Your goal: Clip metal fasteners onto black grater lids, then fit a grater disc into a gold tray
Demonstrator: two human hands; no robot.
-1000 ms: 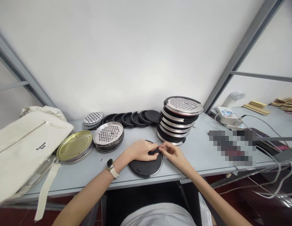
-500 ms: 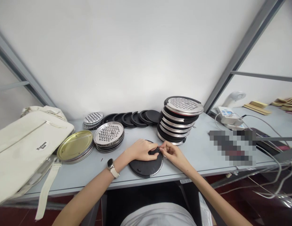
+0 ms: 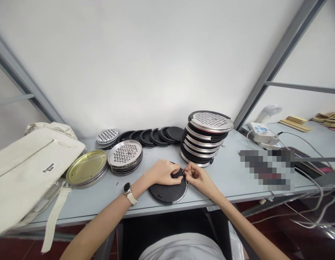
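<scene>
A black round disc [image 3: 167, 193] with a silvery rim on its right side lies flat near the table's front edge. My left hand [image 3: 165, 174] rests over its upper part, fingers curled on it around a dark raised area. At the disc's upper right edge, my right hand [image 3: 195, 175] pinches a small shiny metal piece [image 3: 183, 172], perhaps a ring or wire; its exact shape is too small to make out. Behind and to the right stands a tall stack of grater discs [image 3: 209, 122] with black and silver rims.
Left of the hands are a pile of perforated metal grater plates [image 3: 126, 153] and gold round plates [image 3: 87, 168]. Black round covers [image 3: 156, 137] lean along the wall. A cream bag [image 3: 29, 173] covers the table's left end. Cables and a white device [image 3: 260, 131] are at the right.
The right hand has shifted very slightly right with the small metal piece, which shows a little more clearly. The left hand stays on the disc.
</scene>
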